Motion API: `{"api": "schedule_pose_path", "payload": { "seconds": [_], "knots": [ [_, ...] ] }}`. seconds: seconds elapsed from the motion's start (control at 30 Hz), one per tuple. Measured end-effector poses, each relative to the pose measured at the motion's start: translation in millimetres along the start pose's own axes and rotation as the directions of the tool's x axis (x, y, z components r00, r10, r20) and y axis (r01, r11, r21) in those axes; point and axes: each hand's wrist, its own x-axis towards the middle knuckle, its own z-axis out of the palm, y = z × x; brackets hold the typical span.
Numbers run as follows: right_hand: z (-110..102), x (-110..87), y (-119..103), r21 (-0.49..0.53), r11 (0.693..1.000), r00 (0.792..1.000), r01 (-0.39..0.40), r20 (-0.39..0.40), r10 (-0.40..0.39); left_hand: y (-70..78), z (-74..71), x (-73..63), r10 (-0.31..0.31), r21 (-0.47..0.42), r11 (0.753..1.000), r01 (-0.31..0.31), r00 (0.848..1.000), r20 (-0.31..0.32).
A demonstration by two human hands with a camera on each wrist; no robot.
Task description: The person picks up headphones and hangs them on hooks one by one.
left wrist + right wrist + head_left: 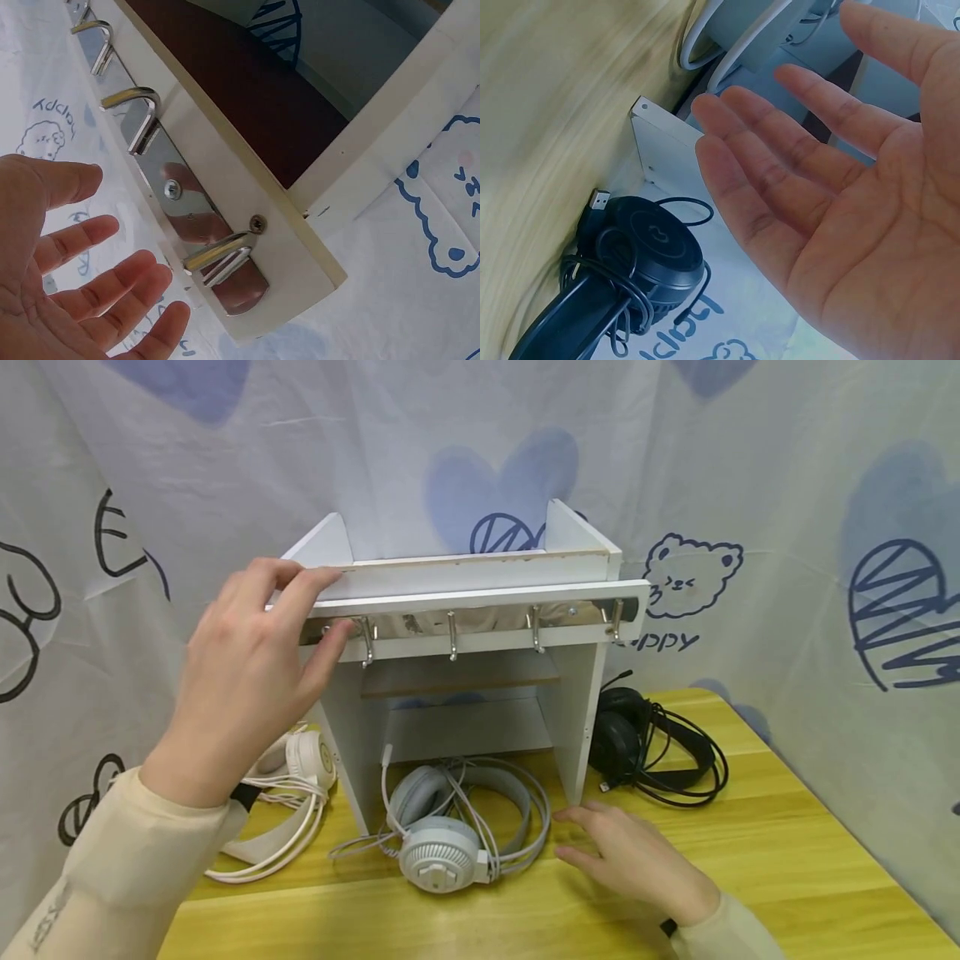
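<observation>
Grey headset (440, 856): on tabletop (750, 852), just left of right hand (626, 852); earcups left, headband bowing right
Right hand: nearer one, fingers extended, holding nothing
Left hand (247, 660): fingers spread at hook rail (480, 618) left end; contact unclear
Shelf unit (588, 718): grey headset's far part between its sides
Outside it: white headset (307, 760) left, black headset (618, 743) right

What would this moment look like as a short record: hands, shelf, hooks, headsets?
left hand: fingers apart, at left end of hook rail, contact unclear
right hand: fingers extended, right of gray headset
shelf: white, standing on table, hook rail across front
hooks: four, bare
gray headset: at shelf's bottom opening
white headset: left of shelf
black headset: right of shelf
</observation>
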Motion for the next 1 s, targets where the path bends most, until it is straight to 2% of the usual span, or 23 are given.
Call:
{"api": "schedule_pose_path", "payload": {
  "seconds": [0.3, 0.63, 0.8, 1.0],
  "knots": [
    [2, 4.4, -1, -0.002, 1.000, 1.000, -0.009, 0.004, 0.009, -6.9, 5.2, 7.7, -0.024, 0.013, 1.000, 0.024, 1.000, 0.012],
    [4, 7.9, -1, -0.032, 0.999, 1.000, 0.017, -0.015, -0.018, -10.1, 12.8, 11.1, -0.014, 0.050, 0.999, 0.012, 0.999, 0.032],
    [6, 9.3, 0, -0.041, 0.999, 1.000, 0.018, -0.017, -0.019, -10.8, 13.6, 11.1, 0.015, 0.033, 0.999, -0.015, 1.000, 0.025],
    [10, 12.8, 2, -0.049, 0.999, 0.999, 0.021, -0.028, -0.022, -11.4, 15.5, 10.5, 0.016, 0.011, 1.000, -0.016, 1.000, 0.022]
  ]
}}
